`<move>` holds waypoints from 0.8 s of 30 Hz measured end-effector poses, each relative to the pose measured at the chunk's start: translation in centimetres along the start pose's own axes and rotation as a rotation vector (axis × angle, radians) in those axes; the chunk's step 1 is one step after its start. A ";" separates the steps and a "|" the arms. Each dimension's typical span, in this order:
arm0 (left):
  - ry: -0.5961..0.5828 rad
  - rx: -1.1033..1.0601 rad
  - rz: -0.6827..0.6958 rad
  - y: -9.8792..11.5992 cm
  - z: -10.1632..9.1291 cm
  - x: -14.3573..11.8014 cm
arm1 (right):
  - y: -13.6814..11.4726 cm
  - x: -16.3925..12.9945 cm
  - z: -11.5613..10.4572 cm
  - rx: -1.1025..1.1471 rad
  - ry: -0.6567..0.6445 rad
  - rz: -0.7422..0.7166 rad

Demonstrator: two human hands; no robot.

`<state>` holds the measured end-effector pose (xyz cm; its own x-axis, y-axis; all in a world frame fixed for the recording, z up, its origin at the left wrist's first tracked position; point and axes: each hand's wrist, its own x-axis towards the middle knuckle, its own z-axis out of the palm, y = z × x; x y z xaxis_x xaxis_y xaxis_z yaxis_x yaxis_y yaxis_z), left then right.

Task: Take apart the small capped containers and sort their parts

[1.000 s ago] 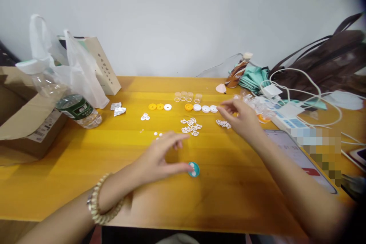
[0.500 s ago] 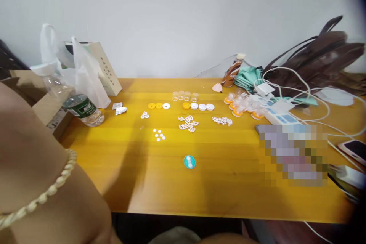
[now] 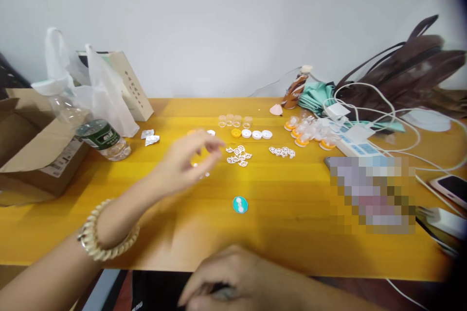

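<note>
My left hand [image 3: 193,158], a beaded bracelet [image 3: 105,238] on its wrist, reaches over the table with thumb and fingers curved but apart. Nothing shows between them. Its fingertips hover beside a cluster of white openwork pieces [image 3: 239,156]. Small white discs [image 3: 196,165] are partly hidden under it. Low at the table's front edge is my right hand [image 3: 233,272], blurred, its fingers bent downward; whether it holds anything is unclear. A teal oval piece with white dots [image 3: 240,204] lies between the hands. Behind stand clear little cups [image 3: 229,120] and white and yellow round caps [image 3: 257,134].
On the left are an open cardboard box [image 3: 40,165], a water bottle [image 3: 102,136], a plastic bag [image 3: 105,92] and foil scraps [image 3: 151,140]. More openwork pieces [image 3: 282,152], orange-based clear pieces [image 3: 301,141], a power strip [image 3: 359,149], cables and a brown bag [image 3: 408,73] occupy the right.
My left arm has swung from the near left edge out over the table's middle, uncovering the cardboard box. My right hand has come into view at the bottom.
</note>
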<state>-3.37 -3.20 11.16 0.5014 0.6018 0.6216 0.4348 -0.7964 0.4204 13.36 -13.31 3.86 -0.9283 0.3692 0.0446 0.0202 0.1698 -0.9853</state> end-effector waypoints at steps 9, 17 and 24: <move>-0.527 -0.140 -0.010 -1.8 6.9 -4.0 | 1.5 -3.4 -8.6 -0.815 0.511 0.434; -0.453 -0.171 -0.064 -3.7 8.0 -4.6 | 4.9 -1.7 -11.4 -0.834 0.418 0.193; -0.410 -0.202 -0.219 -3.3 8.6 -4.5 | 5.6 -2.1 -11.5 -0.761 0.472 0.090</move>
<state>-0.59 -2.77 1.32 0.6848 0.6977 0.2104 0.4298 -0.6198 0.6566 19.70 -2.60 0.14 -0.6654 0.7187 0.2017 0.4816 0.6198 -0.6196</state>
